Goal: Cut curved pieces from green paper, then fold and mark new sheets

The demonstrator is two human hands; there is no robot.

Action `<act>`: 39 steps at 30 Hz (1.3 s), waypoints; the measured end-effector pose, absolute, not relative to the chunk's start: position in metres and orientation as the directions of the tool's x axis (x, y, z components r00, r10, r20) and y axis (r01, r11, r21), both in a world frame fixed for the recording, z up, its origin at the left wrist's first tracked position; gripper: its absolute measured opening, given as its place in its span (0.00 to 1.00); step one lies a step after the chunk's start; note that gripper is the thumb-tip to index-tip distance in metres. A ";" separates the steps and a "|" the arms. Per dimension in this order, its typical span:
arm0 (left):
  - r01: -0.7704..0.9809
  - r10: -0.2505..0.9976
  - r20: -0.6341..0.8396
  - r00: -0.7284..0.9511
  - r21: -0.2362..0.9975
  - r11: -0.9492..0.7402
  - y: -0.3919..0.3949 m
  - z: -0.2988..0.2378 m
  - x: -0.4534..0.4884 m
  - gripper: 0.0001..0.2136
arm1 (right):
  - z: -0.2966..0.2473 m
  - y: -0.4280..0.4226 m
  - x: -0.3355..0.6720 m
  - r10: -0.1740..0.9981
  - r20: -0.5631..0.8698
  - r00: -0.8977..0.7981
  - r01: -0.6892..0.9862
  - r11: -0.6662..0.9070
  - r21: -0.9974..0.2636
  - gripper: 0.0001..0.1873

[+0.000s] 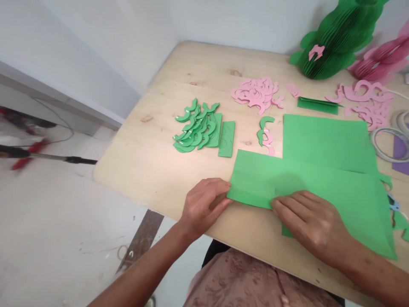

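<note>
A large green paper sheet [319,187] lies flat near the front edge of the wooden table [153,170]. Its near left edge is turned up into a narrow fold. My left hand [204,204] pinches the fold's left corner between thumb and fingers. My right hand [311,224] rests palm down on the sheet, fingertips pressing the fold a little right of the left hand. A second green sheet [329,143] lies just behind, partly under the first.
A pile of green curved cutouts [196,128] and a green strip [226,138] sit at mid-table. Pink cutouts [257,91] lie behind, more pink pieces [367,100] at right. A green honeycomb paper cactus [338,38] stands at the back right. Tape rolls [391,143] lie at the right edge.
</note>
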State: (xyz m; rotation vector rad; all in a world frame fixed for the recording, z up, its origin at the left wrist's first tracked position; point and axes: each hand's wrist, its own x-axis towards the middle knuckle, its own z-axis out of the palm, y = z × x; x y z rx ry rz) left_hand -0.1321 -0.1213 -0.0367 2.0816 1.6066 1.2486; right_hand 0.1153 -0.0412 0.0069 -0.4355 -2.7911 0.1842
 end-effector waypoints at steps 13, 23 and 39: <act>0.699 0.871 0.490 0.043 0.607 -0.377 -0.124 -0.039 -0.131 0.04 | 0.006 -0.042 0.114 0.304 0.276 -0.912 0.270 0.950 -0.156 0.10; 0.656 0.874 0.485 0.019 0.653 -0.377 -0.123 -0.039 -0.132 0.07 | 0.005 -0.043 0.115 0.309 0.282 -0.908 0.272 0.948 -0.163 0.09; 0.646 0.883 0.467 0.046 0.660 -0.383 -0.123 -0.039 -0.133 0.08 | 0.005 -0.043 0.114 0.312 0.270 -0.911 0.279 0.948 -0.154 0.10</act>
